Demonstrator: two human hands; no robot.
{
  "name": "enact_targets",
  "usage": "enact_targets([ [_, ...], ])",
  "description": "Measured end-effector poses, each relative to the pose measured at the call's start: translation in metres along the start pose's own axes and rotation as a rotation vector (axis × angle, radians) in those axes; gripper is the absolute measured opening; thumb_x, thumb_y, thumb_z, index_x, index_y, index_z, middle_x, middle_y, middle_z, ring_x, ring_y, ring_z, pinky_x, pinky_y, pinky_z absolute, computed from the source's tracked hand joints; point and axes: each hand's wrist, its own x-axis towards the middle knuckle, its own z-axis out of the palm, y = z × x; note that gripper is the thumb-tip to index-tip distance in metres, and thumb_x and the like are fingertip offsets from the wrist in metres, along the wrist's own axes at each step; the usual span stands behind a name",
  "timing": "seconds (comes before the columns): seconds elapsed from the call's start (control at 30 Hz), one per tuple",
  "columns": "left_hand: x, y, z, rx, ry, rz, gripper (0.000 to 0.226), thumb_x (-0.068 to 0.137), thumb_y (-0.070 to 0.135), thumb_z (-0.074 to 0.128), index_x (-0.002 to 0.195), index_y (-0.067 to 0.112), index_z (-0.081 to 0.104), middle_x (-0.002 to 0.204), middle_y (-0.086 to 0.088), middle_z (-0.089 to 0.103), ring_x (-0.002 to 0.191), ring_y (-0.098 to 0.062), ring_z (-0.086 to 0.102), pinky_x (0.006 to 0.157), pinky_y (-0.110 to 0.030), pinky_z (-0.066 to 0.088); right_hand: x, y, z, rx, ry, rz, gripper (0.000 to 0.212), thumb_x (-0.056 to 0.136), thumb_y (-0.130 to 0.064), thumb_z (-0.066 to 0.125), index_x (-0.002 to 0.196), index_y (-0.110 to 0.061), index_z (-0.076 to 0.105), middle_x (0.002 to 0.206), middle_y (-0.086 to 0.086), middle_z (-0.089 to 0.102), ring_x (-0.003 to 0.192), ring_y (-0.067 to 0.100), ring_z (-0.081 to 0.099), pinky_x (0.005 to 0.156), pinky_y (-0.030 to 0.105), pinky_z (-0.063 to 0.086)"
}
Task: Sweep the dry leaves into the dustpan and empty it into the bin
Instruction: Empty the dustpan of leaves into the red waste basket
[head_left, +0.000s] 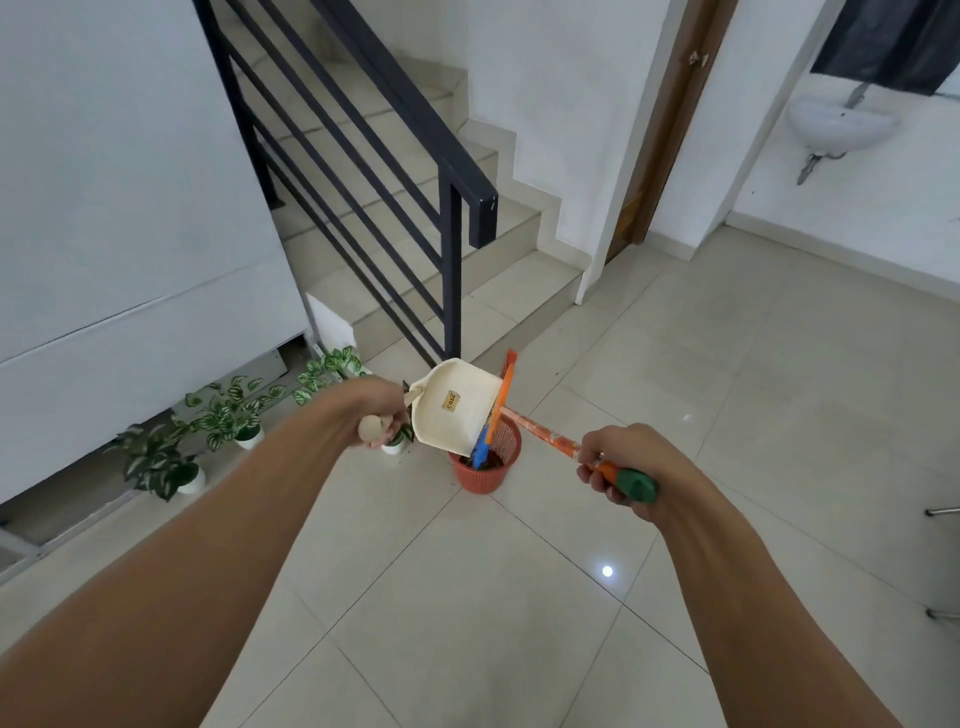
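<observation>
Along the left edge of the floor (467, 597), at the base of the white wall (130, 208), small potted plants (228, 410) stood in a row. Just right of them, the left hand (382, 415) had its fingers curled tight round the cream handle of the dustpan (457, 410), with the handle's rounded end sticking out toward the camera. The dustpan hung clear of the floor and was tipped, its underside with a small brown label facing up and its mouth pointing down into the bin (485, 475). The bin, a reddish mesh basket, stood on the floor near the foot of the stairs (415, 249), below the black railing (363, 156). Dark debris showed inside its near rim; whether it was leaves could not be told. The broom (540, 428) crossed the dustpan's right edge, its orange head against the pan and its blue bristles reaching into the bin. Farther right, the right hand (623, 467) gripped the broom's orange stick, fingers wrapped closed round it just ahead of the green end cap.
</observation>
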Motion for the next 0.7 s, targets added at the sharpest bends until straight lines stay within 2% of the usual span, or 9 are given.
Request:
enact_targets([
  [0.17,-0.01,-0.024,-0.028,-0.028,0.024,-0.082,0.011,0.099,0.003,0.045,0.089,0.003,0.049,0.04,-0.004,0.049,0.023,-0.01,0.042,0.034,-0.013,0.038,-0.006,-0.012,0.004,-0.18,-0.104,-0.034,0.009,0.084,0.004,0.05,0.084,0.002,0.059,0.07,0.017,0.061,0.03,0.009,0.051,0.033,0.016,0.04],
  [0.33,-0.031,-0.063,-0.04,-0.098,0.068,-0.176,0.019,0.099,0.006,0.048,0.08,0.005,0.05,0.041,-0.003,0.049,0.024,-0.01,0.044,0.034,-0.012,0.038,-0.007,-0.013,0.017,-0.339,-0.214,-0.063,0.008,0.083,0.003,0.049,0.085,0.002,0.057,0.064,0.016,0.062,0.031,0.011,0.052,0.034,0.016,0.04],
  [0.5,-0.056,-0.113,-0.048,-0.182,0.106,-0.249,0.016,0.099,0.005,0.049,0.084,0.003,0.051,0.047,-0.005,0.05,0.023,-0.01,0.045,0.033,-0.012,0.038,-0.007,-0.007,0.037,-0.435,-0.335,-0.067,0.01,0.082,-0.001,0.053,0.087,0.004,0.06,0.048,0.009,0.064,0.033,0.012,0.053,0.035,0.018,0.04],
  [0.6,-0.064,-0.147,-0.058,-0.233,0.114,-0.29,0.015,0.1,0.005,0.048,0.085,0.002,0.051,0.043,-0.004,0.05,0.023,-0.01,0.045,0.032,-0.012,0.038,-0.007,0.0,0.059,-0.503,-0.396,-0.037,0.019,0.082,-0.001,0.053,0.099,0.005,0.058,0.048,0.009,0.064,0.034,0.012,0.054,0.034,0.019,0.04],
  [0.7,-0.06,-0.182,-0.072,-0.287,0.105,-0.342,0.017,0.1,0.005,0.046,0.084,0.002,0.051,0.041,-0.004,0.05,0.023,-0.011,0.045,0.032,-0.012,0.037,-0.008,0.008,0.094,-0.543,-0.431,-0.002,0.021,0.082,0.0,0.053,0.102,0.006,0.057,0.053,0.012,0.065,0.034,0.013,0.053,0.034,0.018,0.039],
])
